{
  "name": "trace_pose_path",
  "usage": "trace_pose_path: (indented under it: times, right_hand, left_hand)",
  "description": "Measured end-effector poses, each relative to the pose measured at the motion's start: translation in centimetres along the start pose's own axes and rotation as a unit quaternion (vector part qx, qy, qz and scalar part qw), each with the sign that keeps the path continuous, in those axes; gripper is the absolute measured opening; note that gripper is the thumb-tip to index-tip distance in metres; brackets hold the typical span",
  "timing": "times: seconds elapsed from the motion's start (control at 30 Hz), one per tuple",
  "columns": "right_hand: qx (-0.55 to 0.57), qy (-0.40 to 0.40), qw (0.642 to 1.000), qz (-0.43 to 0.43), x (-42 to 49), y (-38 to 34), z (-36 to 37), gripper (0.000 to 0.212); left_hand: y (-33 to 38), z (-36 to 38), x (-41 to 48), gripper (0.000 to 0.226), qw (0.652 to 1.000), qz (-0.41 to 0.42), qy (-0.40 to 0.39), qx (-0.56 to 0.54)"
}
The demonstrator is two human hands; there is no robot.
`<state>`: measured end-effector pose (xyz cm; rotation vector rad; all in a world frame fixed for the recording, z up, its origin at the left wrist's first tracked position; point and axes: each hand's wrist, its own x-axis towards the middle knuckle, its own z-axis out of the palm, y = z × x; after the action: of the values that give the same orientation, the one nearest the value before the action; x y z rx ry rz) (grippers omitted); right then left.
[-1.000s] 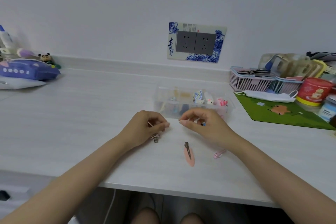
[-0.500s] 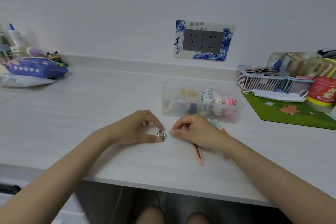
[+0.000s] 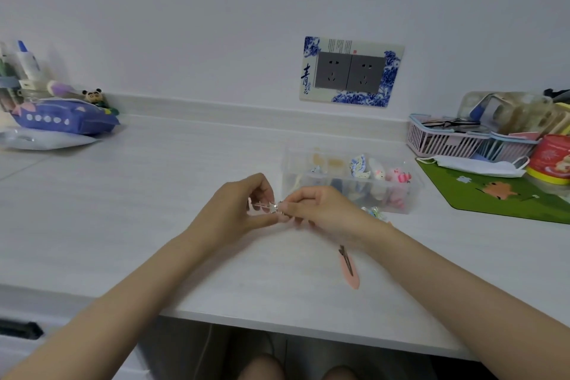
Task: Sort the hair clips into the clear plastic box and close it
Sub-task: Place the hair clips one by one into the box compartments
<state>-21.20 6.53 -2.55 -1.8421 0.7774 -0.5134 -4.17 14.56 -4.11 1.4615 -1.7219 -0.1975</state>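
A small silver hair clip (image 3: 267, 207) is pinched between my left hand (image 3: 237, 210) and my right hand (image 3: 320, 210), held just above the white desk, left of the clear plastic box (image 3: 410, 191). The box stands open and holds several colourful clips in compartments. A long pink clip (image 3: 349, 268) lies flat on the desk below my right wrist. A small bluish-green clip (image 3: 373, 212) peeks out behind my right hand, close to the box front.
A green mat (image 3: 499, 194) with a white face mask (image 3: 481, 165) and a red tin (image 3: 552, 159) lies at the right. Pink and blue baskets (image 3: 447, 140) stand behind it. A purple pouch (image 3: 61, 117) and bottles sit at the far left. The desk's front edge is near.
Both hands have lifted off the desk together with the silver clip, which lay on the desk half a second ago. The pink clip has stayed in place.
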Motion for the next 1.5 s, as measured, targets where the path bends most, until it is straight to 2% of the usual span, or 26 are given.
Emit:
trace_pose_path:
  times: [0.07, 0.13, 0.2, 0.27, 0.33, 0.43, 0.57, 0.67, 0.73, 0.8, 0.9, 0.97, 1.07, 1.13, 1.2, 1.27, 1.37, 1.5]
  right_hand:
    - [0.026, 0.027, 0.999, -0.021, 0.4, -1.1, -0.9, 0.003]
    - [0.028, 0.086, 0.994, -0.055, 1.0, -2.5, -2.2, 0.009]
    - [-0.006, 0.15, 0.984, -0.101, 2.0, -3.6, -4.0, 0.014]
    - [-0.051, 0.175, 0.974, -0.132, 3.6, -4.4, -5.5, 0.013]
    - [-0.097, 0.18, 0.969, -0.14, 5.5, -4.2, -6.5, 0.013]
    - [-0.128, 0.165, 0.971, -0.12, 7.6, -3.1, -6.8, 0.013]
    - [-0.189, 0.122, 0.969, -0.098, 8.3, -1.6, -6.4, 0.016]
    - [-0.241, 0.159, 0.952, -0.107, 7.4, -1.0, -7.0, 0.017]
    - [-0.213, 0.189, 0.95, -0.13, 5.9, -0.9, -7.5, 0.014]
    - [-0.19, 0.194, 0.951, -0.152, 3.8, -0.8, -7.8, 0.012]
    - [-0.17, 0.138, 0.966, -0.139, 0.1, 0.3, -8.2, 0.009]
    - [-0.188, 0.106, 0.968, -0.128, -2.2, 1.6, -8.5, 0.008]
    - [-0.205, 0.161, 0.952, -0.162, -4.7, 3.1, -8.9, 0.007]
    - [-0.18, 0.174, 0.955, -0.162, -5.7, 3.4, -9.1, 0.007]
    - [-0.186, 0.154, 0.959, -0.149, -6.3, 3.9, -9.1, 0.007]
    - [-0.185, 0.134, 0.964, -0.135, -6.6, 4.3, -8.9, 0.008]
    - [-0.147, 0.095, 0.979, -0.109, -6.5, 4.3, -8.4, 0.009]
    - [-0.027, 0.038, 0.995, -0.088, -5.5, 3.4, -6.9, 0.007]
  left_hand:
    - [0.7, -0.1, 0.6, 0.03, 0.999, 0.013, 0.048, -0.015]
    - [0.9, 0.0, 1.4, 0.032, 0.996, 0.019, 0.081, -0.026]
    - [0.7, 0.6, 2.1, 0.041, 0.996, 0.004, 0.086, -0.03]
    - [0.1, 1.5, 2.5, 0.049, 0.996, -0.033, 0.076, -0.037]
    - [-0.6, 2.2, 2.5, 0.056, 0.997, -0.059, 0.051, -0.027]
    - [-1.1, 2.6, 2.0, 0.062, 0.998, -0.056, 0.023, -0.002]
    - [-0.7, 2.4, 1.6, 0.065, 0.998, -0.036, 0.043, 0.008]
    - [0.1, 2.5, 1.4, 0.054, 0.999, -0.013, 0.05, 0.0]
    - [0.8, 2.9, 1.3, 0.041, 1.0, 0.0, 0.003, -0.01]
    - [1.8, 3.5, 1.2, 0.035, 0.996, 0.0, -0.082, -0.021]
    - [3.1, 4.6, 1.0, 0.039, 0.979, 0.006, -0.204, -0.028]
    - [3.8, 5.4, 1.0, 0.041, 0.968, 0.04, -0.246, -0.013]
    - [4.3, 5.9, 1.2, 0.034, 0.962, 0.068, -0.265, -0.004]
    - [4.6, 5.8, 1.5, 0.022, 0.963, 0.054, -0.263, -0.023]
    - [4.5, 5.6, 1.7, 0.011, 0.966, 0.03, -0.255, -0.027]
    - [4.3, 5.5, 1.7, 0.013, 0.97, 0.012, -0.24, -0.026]
    - [3.9, 5.2, 1.5, 0.008, 0.982, -0.021, -0.178, -0.062]
    - [3.6, 4.5, 1.6, 0.008, 0.989, -0.043, -0.08, -0.114]
